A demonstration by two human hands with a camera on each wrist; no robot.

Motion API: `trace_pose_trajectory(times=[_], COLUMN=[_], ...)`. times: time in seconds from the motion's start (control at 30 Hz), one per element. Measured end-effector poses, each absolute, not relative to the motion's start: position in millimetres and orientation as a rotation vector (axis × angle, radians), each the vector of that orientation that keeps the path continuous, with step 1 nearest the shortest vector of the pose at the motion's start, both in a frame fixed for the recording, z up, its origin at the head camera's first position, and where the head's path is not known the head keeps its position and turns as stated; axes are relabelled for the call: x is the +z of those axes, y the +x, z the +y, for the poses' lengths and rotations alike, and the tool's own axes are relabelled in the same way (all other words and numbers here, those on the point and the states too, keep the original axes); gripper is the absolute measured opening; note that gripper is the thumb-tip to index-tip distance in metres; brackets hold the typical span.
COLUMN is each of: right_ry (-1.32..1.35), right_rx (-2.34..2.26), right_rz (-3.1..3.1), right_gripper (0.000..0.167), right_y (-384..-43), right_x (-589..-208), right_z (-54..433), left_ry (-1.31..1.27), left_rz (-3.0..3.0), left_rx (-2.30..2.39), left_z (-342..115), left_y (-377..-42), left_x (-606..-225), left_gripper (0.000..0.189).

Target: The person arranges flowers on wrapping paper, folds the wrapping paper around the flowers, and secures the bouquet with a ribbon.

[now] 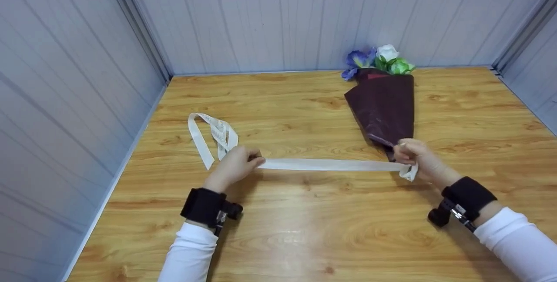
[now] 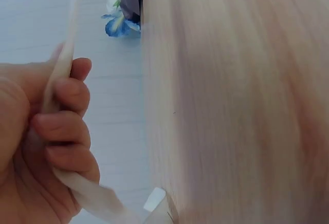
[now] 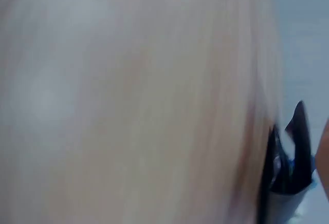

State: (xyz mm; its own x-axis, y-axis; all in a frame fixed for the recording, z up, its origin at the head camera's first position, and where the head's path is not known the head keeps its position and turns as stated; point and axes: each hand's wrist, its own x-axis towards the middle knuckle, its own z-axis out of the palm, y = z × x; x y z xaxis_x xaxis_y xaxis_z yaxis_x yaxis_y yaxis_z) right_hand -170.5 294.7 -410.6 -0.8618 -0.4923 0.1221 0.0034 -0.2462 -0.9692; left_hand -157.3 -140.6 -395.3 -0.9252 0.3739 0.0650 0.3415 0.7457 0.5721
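Note:
A white ribbon is stretched nearly level between the two hands, above the table. My left hand grips it with curled fingers; in the left wrist view the ribbon runs through that fist and out below it. Loose loops of the ribbon lie on the table beyond the left hand. At the other end my right hand holds the ribbon, and a short folded end hangs under the fingers. Just behind the right hand lies a bouquet in dark maroon wrapping. Only a sliver of the right hand shows in the blurred right wrist view.
The bouquet's blue, white and green flowers point toward the back wall. Pale panels also bound the left and right of the wooden table. Each wrist wears a black strap with a small camera.

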Motion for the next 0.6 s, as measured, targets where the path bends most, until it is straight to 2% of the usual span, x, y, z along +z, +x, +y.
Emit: trace_pose_trajectory(times=[0.13, 0.23, 0.4, 0.6], right_ry=[-0.654, -0.699, -0.641, -1.082], right_rx=[-1.441, -1.096, -1.127, -1.128], right_rz=[2.384, 2.514, 2.462, 2.514], right_gripper=[0.015, 0.021, 0.024, 0.016], right_y=[-169, -167, -166, -167], right_x=[-407, -406, -404, -406], right_z=[284, 280, 284, 288], left_ry=[0.638, 0.660, 0.626, 0.516], left_rz=[2.912, 2.949, 3.063, 3.118], left_rx=[0.890, 0.819, 0.597, 0.403], left_z=[-142, -143, -142, -141], left_y=[-156, -154, -150, -146], left_x=[-397, -398, -400, -400], left_gripper=[0.015, 0.010, 0.009, 0.008])
